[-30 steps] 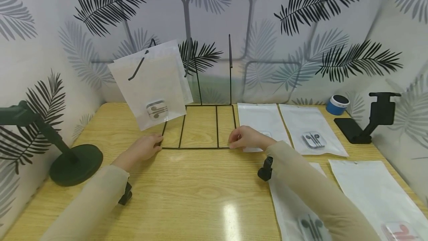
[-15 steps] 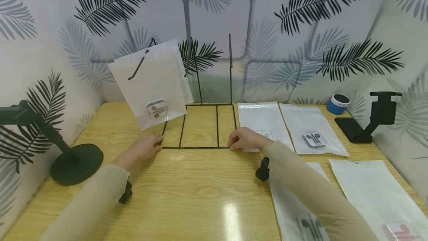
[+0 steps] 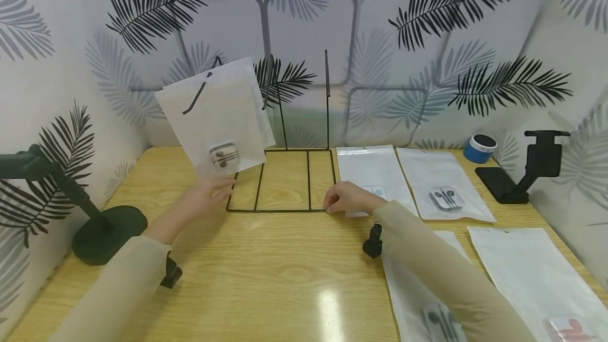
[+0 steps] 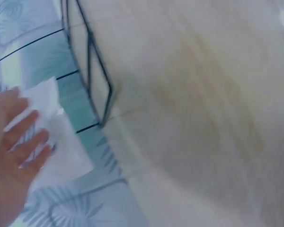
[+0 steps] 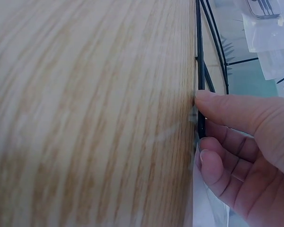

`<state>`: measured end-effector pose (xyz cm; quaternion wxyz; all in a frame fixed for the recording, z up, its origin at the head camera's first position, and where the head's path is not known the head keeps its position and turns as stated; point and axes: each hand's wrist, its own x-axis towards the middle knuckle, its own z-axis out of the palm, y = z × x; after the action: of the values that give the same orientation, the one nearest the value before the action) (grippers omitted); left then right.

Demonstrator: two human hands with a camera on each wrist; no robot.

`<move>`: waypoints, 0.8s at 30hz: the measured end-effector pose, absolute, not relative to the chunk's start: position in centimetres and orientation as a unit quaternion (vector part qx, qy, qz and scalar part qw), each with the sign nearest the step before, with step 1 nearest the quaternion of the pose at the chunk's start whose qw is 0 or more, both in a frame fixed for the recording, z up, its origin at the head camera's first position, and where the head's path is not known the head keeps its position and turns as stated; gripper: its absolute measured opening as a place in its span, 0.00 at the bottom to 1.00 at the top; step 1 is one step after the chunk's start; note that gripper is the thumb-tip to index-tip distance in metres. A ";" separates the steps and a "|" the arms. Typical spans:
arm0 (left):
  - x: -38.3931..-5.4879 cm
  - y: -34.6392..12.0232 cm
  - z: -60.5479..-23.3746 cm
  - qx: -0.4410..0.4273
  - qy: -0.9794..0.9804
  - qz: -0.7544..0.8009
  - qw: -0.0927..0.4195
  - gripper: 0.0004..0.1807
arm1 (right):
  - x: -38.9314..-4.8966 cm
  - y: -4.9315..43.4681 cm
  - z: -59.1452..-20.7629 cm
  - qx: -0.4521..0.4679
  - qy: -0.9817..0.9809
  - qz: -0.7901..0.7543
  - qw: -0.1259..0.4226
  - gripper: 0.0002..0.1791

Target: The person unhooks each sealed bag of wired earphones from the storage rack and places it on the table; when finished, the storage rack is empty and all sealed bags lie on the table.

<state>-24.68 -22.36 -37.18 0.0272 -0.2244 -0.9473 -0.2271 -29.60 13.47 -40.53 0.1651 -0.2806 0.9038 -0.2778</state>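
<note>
A black wire display rack (image 3: 285, 210) stands on the wooden table, with upright rods and hooks at its back. White zip bags (image 3: 223, 115) hang from its left hook, the front one showing packaged earphones (image 3: 225, 156) low down. My right hand (image 3: 347, 198) pinches the rack's front right corner between thumb and fingers; the right wrist view shows the thumb (image 5: 227, 106) on the black wire. My left hand (image 3: 201, 199) is off the wire, fingers loosely extended just below the hanging bags. In the left wrist view its fingers (image 4: 28, 142) are spread and overlap a white bag.
Several white bags with earphones lie to the right, among them a flat bag (image 3: 437, 173) and a nearer bag (image 3: 527, 263). A green lamp base (image 3: 109, 234) stands at left. A blue jar (image 3: 480, 149) and a black phone stand (image 3: 515, 189) stand at the back right.
My left hand has let go of the rack's front left corner and moved up and slightly left, towards the hanging bags. The right hand keeps its grip on the rack.
</note>
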 end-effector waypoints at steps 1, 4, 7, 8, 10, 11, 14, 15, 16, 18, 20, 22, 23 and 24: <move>-24.6 -22.5 -36.8 -0.234 -0.942 -0.233 0.065 0.20 | -29.6 13.5 -40.5 -0.282 0.903 -0.278 0.165 0.03; -24.4 -23.1 -35.6 -0.246 -0.917 -0.239 0.204 0.17 | -29.6 13.5 -40.5 -0.287 0.902 -0.278 0.164 0.03; -24.3 -23.8 -34.5 -0.242 -0.875 -0.254 0.333 0.15 | -29.6 13.5 -40.6 -0.288 0.901 -0.280 0.164 0.03; -24.4 -24.0 -34.2 -0.232 -0.863 -0.264 0.362 0.16 | -29.6 13.5 -40.5 -0.289 0.901 -0.280 0.164 0.03; -24.5 -24.4 -33.5 -0.212 -0.838 -0.288 0.413 0.16 | -29.6 13.5 -40.5 -0.291 0.900 -0.281 0.163 0.02; -24.6 -24.6 -33.3 -0.199 -0.827 -0.298 0.433 0.16 | -29.6 13.5 -40.5 -0.289 0.900 -0.282 0.165 0.02; -24.8 -24.9 -32.9 -0.160 -0.804 -0.321 0.474 0.17 | -29.5 13.5 -40.5 -0.288 0.899 -0.283 0.168 0.02; -24.8 -24.9 -32.8 -0.149 -0.799 -0.327 0.482 0.18 | -29.5 13.5 -40.5 -0.288 0.899 -0.283 0.168 0.02; -24.9 -25.0 -32.7 -0.138 -0.796 -0.332 0.487 0.19 | -29.5 13.6 -40.5 -0.288 0.899 -0.282 0.169 0.03; -24.9 -24.9 -32.7 -0.118 -0.795 -0.345 0.485 0.21 | -29.5 13.6 -40.5 -0.288 0.900 -0.282 0.169 0.03; -25.0 -24.8 -32.7 -0.104 -0.794 -0.369 0.473 0.22 | -29.6 13.6 -40.5 -0.291 0.900 -0.279 0.165 0.03; -25.2 -24.7 -32.7 -0.088 -0.793 -0.392 0.459 0.23 | -29.6 13.6 -40.5 -0.293 0.900 -0.279 0.163 0.02; -25.3 -24.7 -32.7 -0.081 -0.792 -0.403 0.451 0.22 | -29.6 13.6 -40.5 -0.292 0.900 -0.280 0.164 0.02; -25.5 -24.6 -32.6 -0.074 -0.790 -0.415 0.445 0.22 | -29.5 13.6 -40.5 -0.292 0.899 -0.281 0.164 0.02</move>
<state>-25.46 -24.62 -32.64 0.4446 -0.0738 -0.7903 -0.4151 -29.54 13.55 -40.46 0.1641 -0.2919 0.8994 -0.2808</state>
